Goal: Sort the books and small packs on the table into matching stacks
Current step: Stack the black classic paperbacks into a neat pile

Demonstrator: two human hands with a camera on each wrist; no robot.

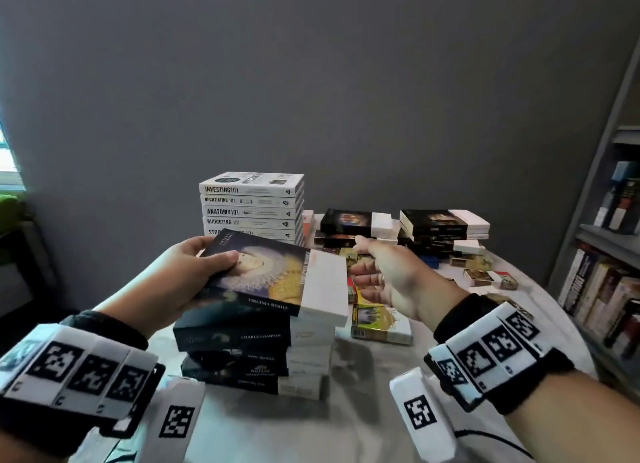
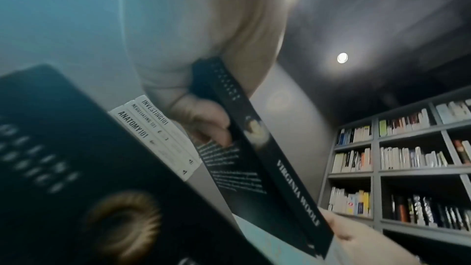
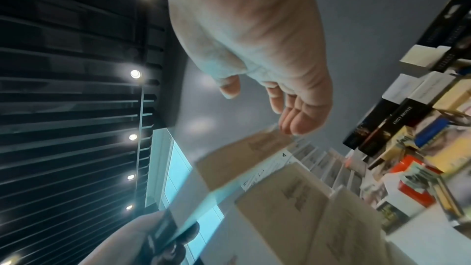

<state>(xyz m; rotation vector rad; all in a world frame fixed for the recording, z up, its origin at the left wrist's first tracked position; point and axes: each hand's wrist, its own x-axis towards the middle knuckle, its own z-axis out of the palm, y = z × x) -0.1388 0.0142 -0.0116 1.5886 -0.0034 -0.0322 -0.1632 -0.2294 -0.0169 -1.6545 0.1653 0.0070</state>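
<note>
Nearest, the left hand point(image 1: 194, 268) grips a Virginia Woolf paperback point(image 1: 273, 279) at frame centre, thumb on the cover, just above a stack of dark classics point(image 1: 242, 355). Right of it, the right hand point(image 1: 391, 282) hovers with fingers spread, holding nothing. Beyond, the 101 stack point(image 1: 251, 206) stands upper centre; small packs point(image 1: 485, 275) lie at right.

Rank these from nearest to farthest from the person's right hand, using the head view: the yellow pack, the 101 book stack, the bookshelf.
From the right hand:
1. Yellow pack, on the table just below the hand.
2. 101 book stack, behind it to the left.
3. Bookshelf, off the table at the far right.
</note>
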